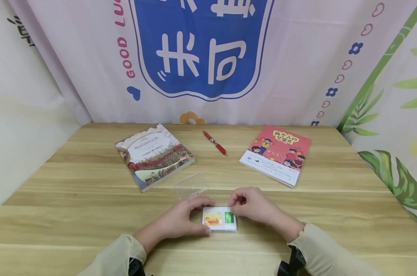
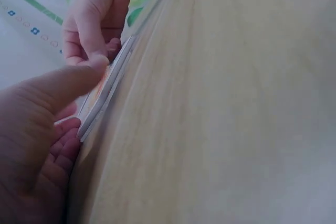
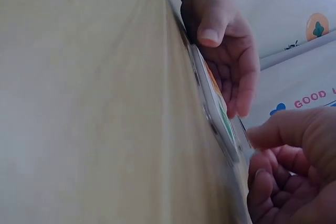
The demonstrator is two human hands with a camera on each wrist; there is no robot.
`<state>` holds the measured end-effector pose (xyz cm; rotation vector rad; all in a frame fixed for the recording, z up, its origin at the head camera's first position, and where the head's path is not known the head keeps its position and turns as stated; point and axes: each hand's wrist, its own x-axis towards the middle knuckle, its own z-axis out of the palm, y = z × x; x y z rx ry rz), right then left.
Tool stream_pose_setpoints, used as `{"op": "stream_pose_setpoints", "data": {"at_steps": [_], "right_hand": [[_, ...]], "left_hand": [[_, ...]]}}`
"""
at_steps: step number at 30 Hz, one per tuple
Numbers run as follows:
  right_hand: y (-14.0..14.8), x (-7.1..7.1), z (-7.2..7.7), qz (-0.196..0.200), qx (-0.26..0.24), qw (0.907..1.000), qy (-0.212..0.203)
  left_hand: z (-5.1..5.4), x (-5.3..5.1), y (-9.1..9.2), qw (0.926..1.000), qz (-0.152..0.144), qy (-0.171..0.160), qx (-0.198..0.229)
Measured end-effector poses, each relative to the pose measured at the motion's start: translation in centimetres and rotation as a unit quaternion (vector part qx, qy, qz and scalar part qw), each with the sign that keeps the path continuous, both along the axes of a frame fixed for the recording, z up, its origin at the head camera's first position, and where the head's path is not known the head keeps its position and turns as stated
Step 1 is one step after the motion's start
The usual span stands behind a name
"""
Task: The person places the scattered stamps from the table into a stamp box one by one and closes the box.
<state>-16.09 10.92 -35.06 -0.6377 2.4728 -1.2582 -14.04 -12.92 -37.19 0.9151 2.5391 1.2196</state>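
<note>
A small stack of white cards [image 1: 212,225] lies flat on the table, its top bearing a yellow-orange picture and a green one. My left hand [image 1: 180,219] grips the stack's left end, thumb at the near edge and fingers at the far side. Over the far right corner my right hand [image 1: 254,205] has its thumb and curled forefinger close together. In the right wrist view the right hand [image 3: 294,163] is beside the stack's end [image 3: 223,124]; whether a card is between its fingertips I cannot tell. Behind the left hand lies a clear plastic lid [image 1: 192,185].
A flowery book [image 1: 154,155] lies at the back left of the wooden table [image 1: 91,214], a red book [image 1: 277,153] at the back right. Between them is a red pen [image 1: 215,143]. A printed curtain [image 1: 291,69] hangs behind the table.
</note>
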Motion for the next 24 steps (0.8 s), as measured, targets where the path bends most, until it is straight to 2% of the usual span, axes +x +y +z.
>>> {"op": "stream_pose_setpoints", "data": {"at_steps": [5,9,13,19,24], "right_hand": [[0.4,-0.7,0.8,-0.017,-0.019,0.9997,0.005],[0.2,-1.5,1.4,-0.014,-0.015,0.9997,0.013],[-0.2,-2.5,1.8,0.012,-0.031,0.9990,0.030],[-0.9,-4.4,2.0,0.057,-0.039,0.9956,0.063],[-2.0,-5.6,1.8,0.084,-0.017,0.9946,0.059]], "left_hand": [[0.7,-0.3,-0.1,0.9994,0.016,-0.017,0.024],[1.8,-0.5,-0.5,0.9986,0.038,0.005,0.036],[2.5,-0.9,-0.9,0.9949,0.078,0.027,0.058],[2.4,-1.7,-1.9,0.9869,0.141,0.054,0.057],[2.1,-1.8,-2.9,0.9816,0.182,0.043,0.038]]}}
